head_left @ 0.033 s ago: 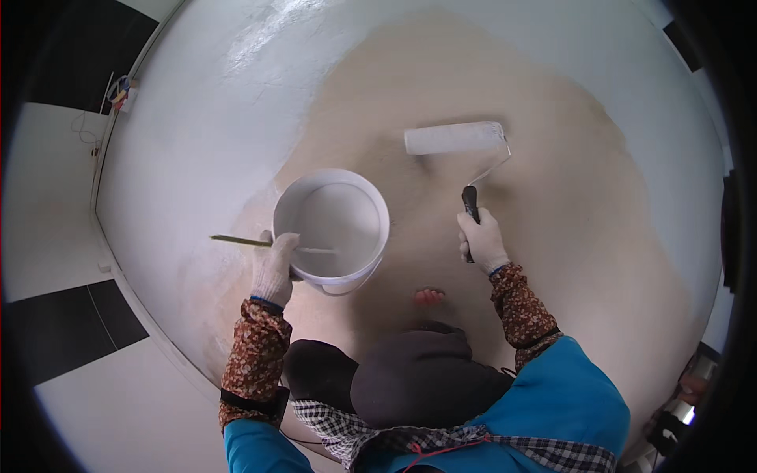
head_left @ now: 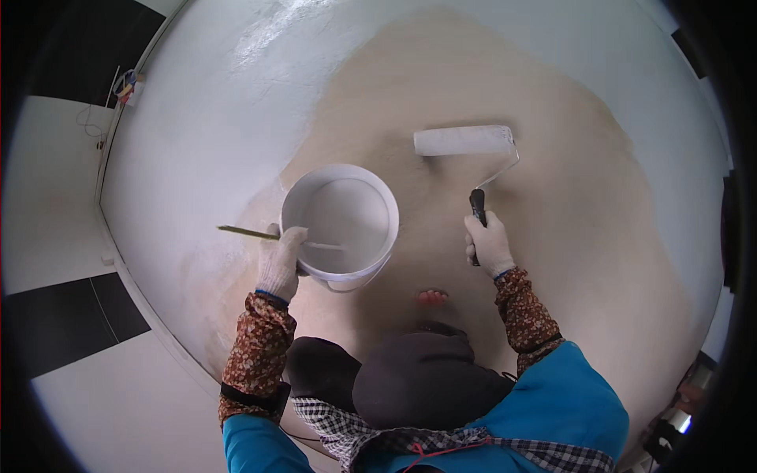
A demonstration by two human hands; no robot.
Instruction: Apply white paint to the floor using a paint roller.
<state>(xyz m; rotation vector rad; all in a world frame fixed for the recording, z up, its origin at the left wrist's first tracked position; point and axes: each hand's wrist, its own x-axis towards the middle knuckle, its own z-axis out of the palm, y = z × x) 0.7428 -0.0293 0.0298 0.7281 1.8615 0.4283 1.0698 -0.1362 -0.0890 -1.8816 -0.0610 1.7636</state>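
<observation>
My left hand (head_left: 277, 256), in a white knit glove, grips the near left rim of a white bucket (head_left: 292, 206). Pale, whitish paint (head_left: 341, 211) fills part of it. Under the same thumb lies a thin stick (head_left: 246, 232); its greenish end juts out left and its whitened end reaches over the paint. My right hand (head_left: 489, 243), gloved too, is closed around the black handle of a paint roller (head_left: 463, 141). The roller's wide white sleeve is at the far side, over a beige stretch of floor (head_left: 410, 87); whether it touches the floor I cannot tell.
Glossy pale grey coating (head_left: 197, 158) covers the floor to the left, far side and right. A wall with black panels (head_left: 71, 327) borders the left, with a small cluster of items (head_left: 128, 87) by its base. Bare toes (head_left: 432, 297) show below the bucket and roller.
The whole view has shifted slightly. The bucket and the roller appear a little farther right, still held the same way.
</observation>
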